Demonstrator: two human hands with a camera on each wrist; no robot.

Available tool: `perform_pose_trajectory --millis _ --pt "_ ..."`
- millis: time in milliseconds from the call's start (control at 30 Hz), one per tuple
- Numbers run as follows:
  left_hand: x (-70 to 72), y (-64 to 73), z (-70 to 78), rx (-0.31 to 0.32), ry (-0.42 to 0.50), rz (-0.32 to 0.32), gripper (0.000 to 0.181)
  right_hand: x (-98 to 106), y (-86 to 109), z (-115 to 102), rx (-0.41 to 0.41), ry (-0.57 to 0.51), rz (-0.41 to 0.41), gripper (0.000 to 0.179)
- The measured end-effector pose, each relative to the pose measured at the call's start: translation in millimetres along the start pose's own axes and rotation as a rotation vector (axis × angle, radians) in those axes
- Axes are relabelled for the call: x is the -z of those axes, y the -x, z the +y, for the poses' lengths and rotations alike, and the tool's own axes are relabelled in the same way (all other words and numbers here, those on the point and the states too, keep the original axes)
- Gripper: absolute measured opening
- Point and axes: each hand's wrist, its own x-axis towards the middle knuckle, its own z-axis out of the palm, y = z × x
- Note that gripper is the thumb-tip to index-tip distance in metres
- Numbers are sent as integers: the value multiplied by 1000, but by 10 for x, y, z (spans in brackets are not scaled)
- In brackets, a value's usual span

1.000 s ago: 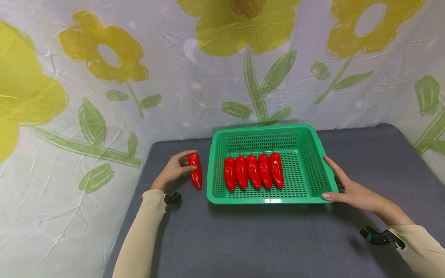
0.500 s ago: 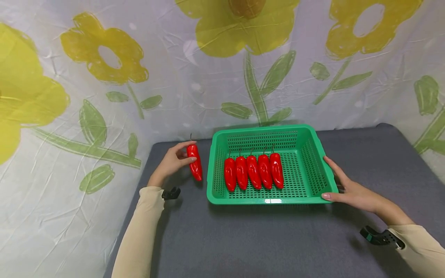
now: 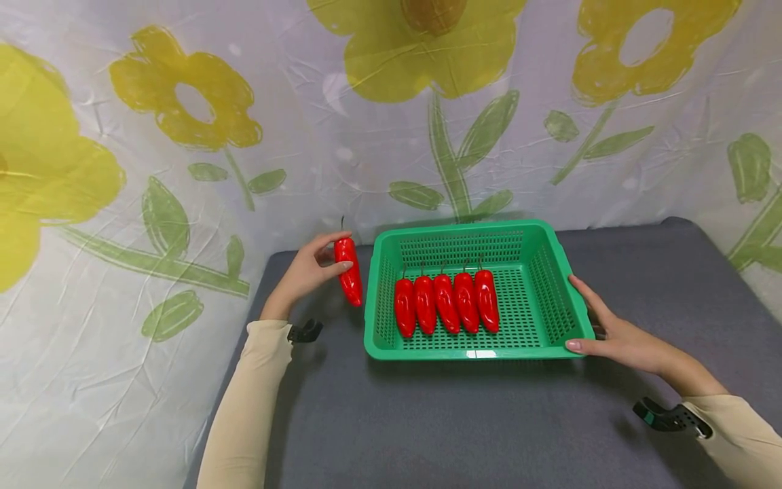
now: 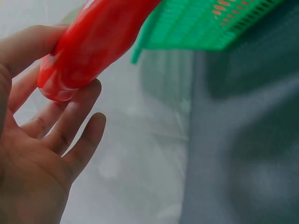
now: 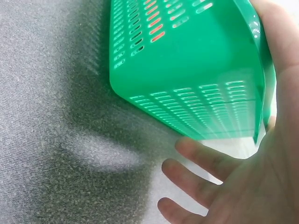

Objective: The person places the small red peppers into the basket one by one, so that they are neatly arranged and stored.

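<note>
My left hand (image 3: 305, 273) pinches a glossy red chili pepper (image 3: 349, 275) between thumb and fingers, above the table just left of the basket. The pepper's thin stem points up and away, its tip down toward me. Up close in the left wrist view, the thumb presses one side of the pepper (image 4: 103, 42) and fingers lie behind it. My right hand (image 3: 623, 346) grips the right end of a green perforated plastic basket (image 3: 421, 354), thumb on the near corner of the rim. Below that rim, its other fingers spread apart in the right wrist view. Inside lie several red chili peppers (image 3: 446, 302) in a row.
A dark grey cloth-covered table (image 3: 452, 428) lies under everything. Behind it hangs a white curtain (image 3: 330, 163) printed with yellow flowers. Inside the basket, the peppers fill the left and middle; bare lattice shows at the right.
My left hand has raised the chili pepper off the table, moving it farther from me and slightly right, closer to the basket. The right hand and basket have stayed put.
</note>
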Motion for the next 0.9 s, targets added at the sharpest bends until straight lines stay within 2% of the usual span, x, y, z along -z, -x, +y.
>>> perform_pose_trajectory --millis 167,367,633,900 --pt "-40 -50 154 -64 18 10 56 -5 2 11 -4 -6 0 108" --pt "-112 -135 283 -104 26 8 57 -13 6 14 -5 -12 -1 108" --pt "-231 -260 442 -150 85 -43 58 -1 -2 10 -6 9 4 108" --pt "-366 -372 578 -171 85 -80 62 2 -8 -5 2 14 5 107"
